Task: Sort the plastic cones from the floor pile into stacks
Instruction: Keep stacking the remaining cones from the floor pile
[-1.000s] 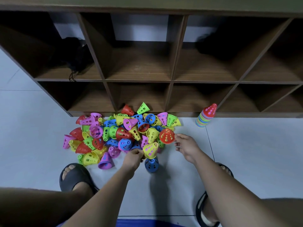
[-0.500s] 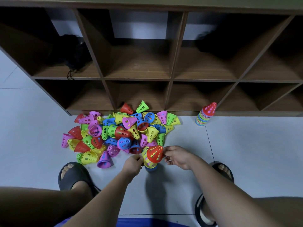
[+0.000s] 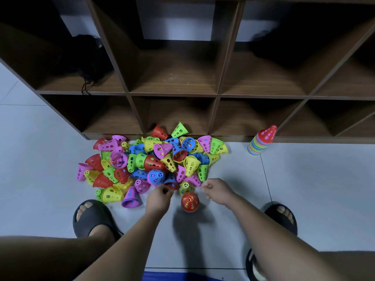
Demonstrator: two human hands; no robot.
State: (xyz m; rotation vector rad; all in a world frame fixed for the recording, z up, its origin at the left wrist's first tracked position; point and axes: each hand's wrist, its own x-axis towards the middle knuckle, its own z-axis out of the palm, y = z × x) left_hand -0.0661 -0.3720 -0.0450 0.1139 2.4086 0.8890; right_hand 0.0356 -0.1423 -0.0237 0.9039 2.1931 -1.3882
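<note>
Head view: glossy, perforated plastic cones (image 3: 154, 161) lie heaped on smooth grey floor tile (image 3: 314, 189) against the wooden shelf's (image 3: 174, 78) bottom edge. A red cone (image 3: 190, 201) stands tip up between the hands, touching neither. The left hand (image 3: 159, 197) is curled at the pile's near edge; I cannot tell whether it grips anything. The right hand (image 3: 218, 190) is loosely curled and holds nothing. A striped stack (image 3: 260, 141) stands well to the right, with bare tile around it.

Glossy perforated plastic cones (image 3: 154, 163), matt wood-grain shelf (image 3: 174, 78), smooth pale floor tiles (image 3: 316, 189), matt rubbery slippers (image 3: 91, 218).
</note>
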